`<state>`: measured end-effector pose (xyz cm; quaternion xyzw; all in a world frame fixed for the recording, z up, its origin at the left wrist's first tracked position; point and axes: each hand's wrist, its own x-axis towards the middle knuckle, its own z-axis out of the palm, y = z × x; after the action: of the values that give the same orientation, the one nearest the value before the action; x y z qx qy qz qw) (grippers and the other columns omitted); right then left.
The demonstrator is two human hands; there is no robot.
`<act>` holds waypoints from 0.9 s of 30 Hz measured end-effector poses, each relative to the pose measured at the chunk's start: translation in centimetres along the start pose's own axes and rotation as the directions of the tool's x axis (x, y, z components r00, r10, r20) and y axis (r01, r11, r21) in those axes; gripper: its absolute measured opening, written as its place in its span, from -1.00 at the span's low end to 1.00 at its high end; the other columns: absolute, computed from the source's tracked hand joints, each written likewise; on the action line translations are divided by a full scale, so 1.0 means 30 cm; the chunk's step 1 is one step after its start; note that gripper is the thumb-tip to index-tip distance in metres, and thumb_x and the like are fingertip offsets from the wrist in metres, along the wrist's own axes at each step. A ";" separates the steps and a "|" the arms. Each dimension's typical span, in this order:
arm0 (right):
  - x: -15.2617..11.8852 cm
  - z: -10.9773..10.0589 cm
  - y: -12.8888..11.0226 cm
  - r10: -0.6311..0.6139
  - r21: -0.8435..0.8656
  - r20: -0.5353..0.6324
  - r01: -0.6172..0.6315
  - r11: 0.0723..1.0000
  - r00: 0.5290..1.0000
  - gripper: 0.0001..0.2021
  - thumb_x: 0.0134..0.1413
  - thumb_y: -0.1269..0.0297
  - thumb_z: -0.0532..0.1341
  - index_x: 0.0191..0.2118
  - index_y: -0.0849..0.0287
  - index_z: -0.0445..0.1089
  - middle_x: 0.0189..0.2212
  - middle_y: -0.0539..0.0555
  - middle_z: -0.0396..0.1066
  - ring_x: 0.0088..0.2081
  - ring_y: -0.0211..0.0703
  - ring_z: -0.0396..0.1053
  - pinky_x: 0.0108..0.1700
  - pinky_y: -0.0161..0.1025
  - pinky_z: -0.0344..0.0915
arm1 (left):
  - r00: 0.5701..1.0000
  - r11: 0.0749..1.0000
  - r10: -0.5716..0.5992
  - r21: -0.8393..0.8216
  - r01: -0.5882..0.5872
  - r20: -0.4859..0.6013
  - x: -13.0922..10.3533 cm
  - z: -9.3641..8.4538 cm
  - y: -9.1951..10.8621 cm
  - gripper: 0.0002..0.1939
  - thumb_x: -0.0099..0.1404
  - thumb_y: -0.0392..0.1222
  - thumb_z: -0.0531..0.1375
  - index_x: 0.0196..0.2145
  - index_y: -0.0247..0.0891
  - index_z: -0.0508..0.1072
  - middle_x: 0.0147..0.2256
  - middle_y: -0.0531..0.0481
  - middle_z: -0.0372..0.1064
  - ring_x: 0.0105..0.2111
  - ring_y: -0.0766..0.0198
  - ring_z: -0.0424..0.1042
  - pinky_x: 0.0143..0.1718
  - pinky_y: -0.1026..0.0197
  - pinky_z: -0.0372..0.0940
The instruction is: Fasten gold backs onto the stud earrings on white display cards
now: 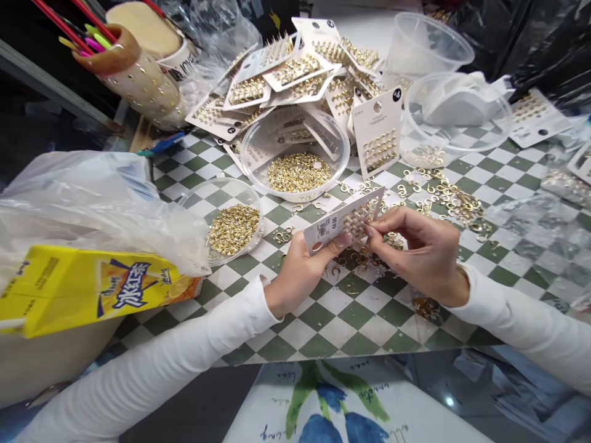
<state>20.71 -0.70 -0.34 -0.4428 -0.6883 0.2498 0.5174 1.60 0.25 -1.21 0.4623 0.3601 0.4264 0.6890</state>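
Note:
My left hand grips the lower left end of a white earring card, its thumb on the front. The card is tilted and bears rows of small gold pieces. At the card's right end is my right hand, thumb and index finger pinched together; what is between them is too small to make out. Gold hook-shaped pieces lie scattered on the checkered table around and beyond the card. Behind the card stands a clear round bowl of small gold bits, with a shallower clear dish of similar bits to its left.
Filled cards are heaped behind the bowl. Clear tubs stand at the back right. A yellow drink carton and plastic bag lie left, below a pen holder. The table's front edge runs below my wrists.

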 end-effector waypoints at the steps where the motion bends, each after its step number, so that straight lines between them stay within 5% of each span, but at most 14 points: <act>1: 0.000 -0.001 0.001 -0.003 0.007 0.007 0.003 1.000 1.000 -0.80 0.05 0.58 0.35 -0.37 0.13 0.40 -0.45 0.00 0.48 -0.38 -0.19 0.48 -0.38 -0.21 0.42 | 1.000 1.000 -0.008 -0.010 0.008 -0.013 0.001 0.001 0.001 -0.66 0.33 0.00 0.33 0.01 -0.16 0.60 -0.01 -0.10 0.62 0.09 -0.02 0.54 0.24 -0.15 0.39; 19: -0.003 -0.002 -0.005 -0.015 0.011 0.011 0.015 1.000 1.000 -0.81 0.07 0.60 0.34 -0.33 0.15 0.42 -0.43 0.00 0.45 -0.39 -0.19 0.47 -0.39 -0.21 0.43 | 0.986 0.990 -0.084 -0.128 0.065 -0.146 -0.002 0.007 0.004 -0.56 0.25 -0.09 0.42 0.07 -0.16 0.54 -0.05 -0.07 0.62 0.07 0.01 0.53 0.21 -0.10 0.37; 27: -0.001 -0.004 -0.003 0.005 0.054 0.012 -0.006 0.999 1.000 -0.79 0.03 0.64 0.34 -0.35 0.19 0.40 -0.41 0.02 0.47 -0.37 -0.25 0.47 -0.38 -0.27 0.43 | 0.998 0.995 -0.034 -0.095 0.029 -0.051 0.000 -0.009 0.002 -0.72 0.27 -0.07 0.41 -0.09 -0.18 0.60 -0.04 -0.07 0.62 0.08 0.02 0.52 0.19 -0.06 0.37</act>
<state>20.79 -0.78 -0.26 -0.4292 -0.6830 0.2724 0.5246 1.34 0.35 -1.23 0.4124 0.3649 0.4436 0.7071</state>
